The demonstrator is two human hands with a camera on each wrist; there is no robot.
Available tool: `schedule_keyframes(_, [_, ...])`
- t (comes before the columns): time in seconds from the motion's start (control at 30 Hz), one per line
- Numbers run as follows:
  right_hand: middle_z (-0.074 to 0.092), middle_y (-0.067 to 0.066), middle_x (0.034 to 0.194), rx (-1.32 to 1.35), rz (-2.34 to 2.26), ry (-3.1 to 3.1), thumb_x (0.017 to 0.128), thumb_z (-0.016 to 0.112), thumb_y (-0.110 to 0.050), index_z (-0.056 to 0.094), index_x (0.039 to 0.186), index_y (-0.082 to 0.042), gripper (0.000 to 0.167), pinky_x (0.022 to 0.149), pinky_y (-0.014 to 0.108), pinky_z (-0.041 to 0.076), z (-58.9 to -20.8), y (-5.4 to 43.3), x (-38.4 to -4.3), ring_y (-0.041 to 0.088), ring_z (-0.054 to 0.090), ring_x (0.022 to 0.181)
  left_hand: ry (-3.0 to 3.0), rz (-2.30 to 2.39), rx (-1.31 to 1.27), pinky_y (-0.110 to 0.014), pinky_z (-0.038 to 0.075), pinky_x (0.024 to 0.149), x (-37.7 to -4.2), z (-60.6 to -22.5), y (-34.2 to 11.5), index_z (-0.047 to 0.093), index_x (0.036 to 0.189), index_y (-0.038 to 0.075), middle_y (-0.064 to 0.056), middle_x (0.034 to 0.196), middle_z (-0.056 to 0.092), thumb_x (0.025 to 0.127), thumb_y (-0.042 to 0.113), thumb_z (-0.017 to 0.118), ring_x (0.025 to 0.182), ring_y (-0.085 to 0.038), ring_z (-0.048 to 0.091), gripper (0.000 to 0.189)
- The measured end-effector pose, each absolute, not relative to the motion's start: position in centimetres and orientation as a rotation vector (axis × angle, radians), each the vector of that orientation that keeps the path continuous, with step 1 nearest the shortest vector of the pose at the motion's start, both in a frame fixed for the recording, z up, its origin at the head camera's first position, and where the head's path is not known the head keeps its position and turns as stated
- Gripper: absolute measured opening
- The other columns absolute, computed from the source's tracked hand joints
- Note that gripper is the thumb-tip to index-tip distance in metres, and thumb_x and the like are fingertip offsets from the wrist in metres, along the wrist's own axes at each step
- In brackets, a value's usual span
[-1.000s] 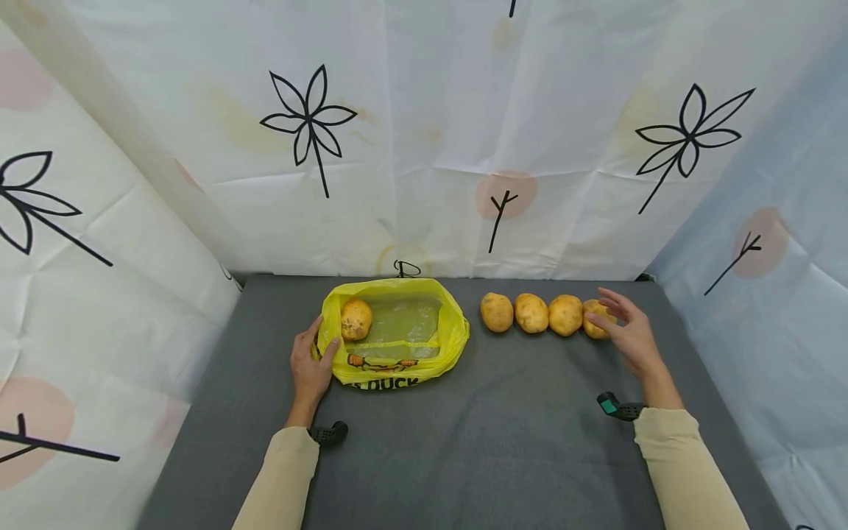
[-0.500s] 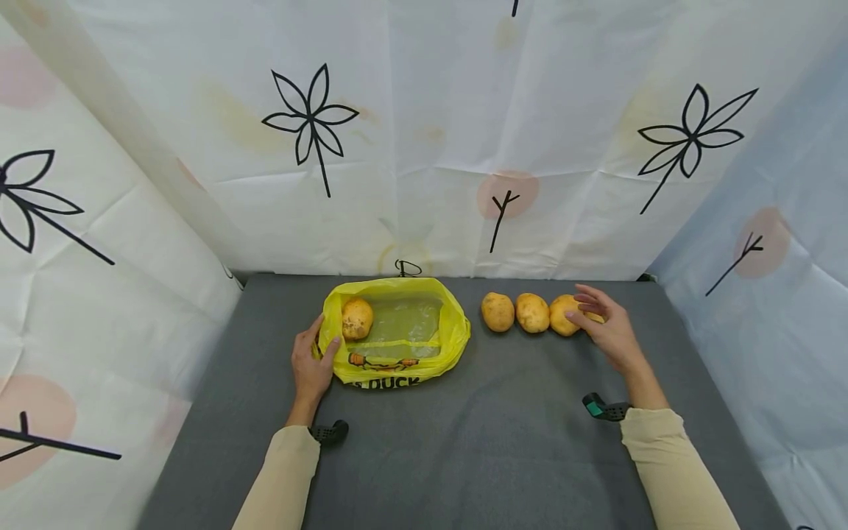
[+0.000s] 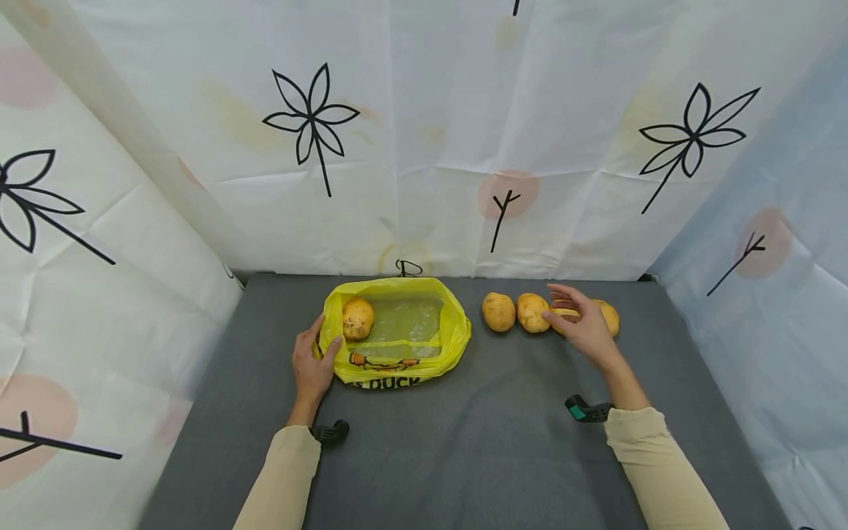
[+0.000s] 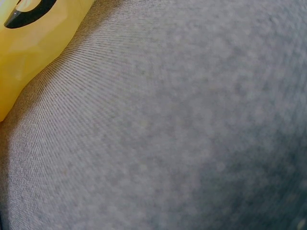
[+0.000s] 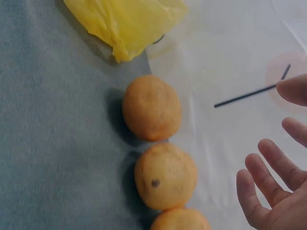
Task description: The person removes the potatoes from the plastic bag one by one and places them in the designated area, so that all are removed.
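A yellow plastic bag [image 3: 453, 335] lies with its mouth spread, one potato [image 3: 358, 319] inside near its left side. My left hand [image 3: 313, 368] holds the bag's left edge, thumb toward the front and fingers along the outer side; the left wrist view shows only part of the bag and the cloth. Over the row of potatoes to the right hovers my right hand [image 3: 586, 331], its fingers spread and holding nothing. Beneath it a potato [image 3: 563, 324] is partly hidden. Two potatoes [image 3: 498, 313] sit left of the hand, and another potato [image 3: 607, 318] on its right.
Dark grey cloth [image 3: 450, 456] covers the table. A white patterned curtain [image 3: 424, 147] rises along the back edge, with further panels at the left and right sides. A wrist-worn camera [image 3: 588, 410] sits on the right wrist.
My right hand has moved left along the potato row, from over the rightmost potato to over the one beside it. The left hand and the bag have stayed in place.
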State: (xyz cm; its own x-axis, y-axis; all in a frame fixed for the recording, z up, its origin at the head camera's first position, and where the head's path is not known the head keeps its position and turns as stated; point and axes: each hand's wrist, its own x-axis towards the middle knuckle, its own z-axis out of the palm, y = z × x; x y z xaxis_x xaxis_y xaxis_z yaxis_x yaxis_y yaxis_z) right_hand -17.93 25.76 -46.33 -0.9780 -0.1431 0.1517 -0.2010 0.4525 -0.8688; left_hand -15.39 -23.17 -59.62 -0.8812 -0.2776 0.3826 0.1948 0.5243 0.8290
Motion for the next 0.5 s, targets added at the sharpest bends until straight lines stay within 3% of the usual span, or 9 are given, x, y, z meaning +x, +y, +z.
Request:
schedule_keyframes(0.2, [0.05, 0.027, 0.141, 0.406, 1.592, -2.614, 0.098, 0.068, -0.008, 0.049, 0.148, 0.0, 0.054, 0.097, 0.054, 0.044, -46.4, 24.1, -18.2, 0.044, 0.05, 0.124, -2.294, -1.328, 0.073, -0.06, 0.035, 0.1, -15.4, -59.6, -23.1, 0.054, 0.149, 0.008, -0.026, 0.123, 0.054, 0.094, 0.015, 0.073, 0.111, -0.042, 0.051, 0.058])
schedule_keyframes(0.5, [0.048, 0.025, 0.141, 0.473, 1.753, -2.57, 0.098, 0.068, -0.008, 0.051, 0.146, -0.002, 0.051, 0.1, 0.057, 0.042, -46.2, 20.9, -18.4, 0.048, 0.048, 0.124, -2.294, -1.327, 0.08, -0.059, 0.035, 0.099, -15.4, -59.6, -23.1, 0.054, 0.149, 0.009, -0.026, 0.123, 0.054, 0.094, 0.015, 0.073, 0.111, -0.042, 0.051, 0.059])
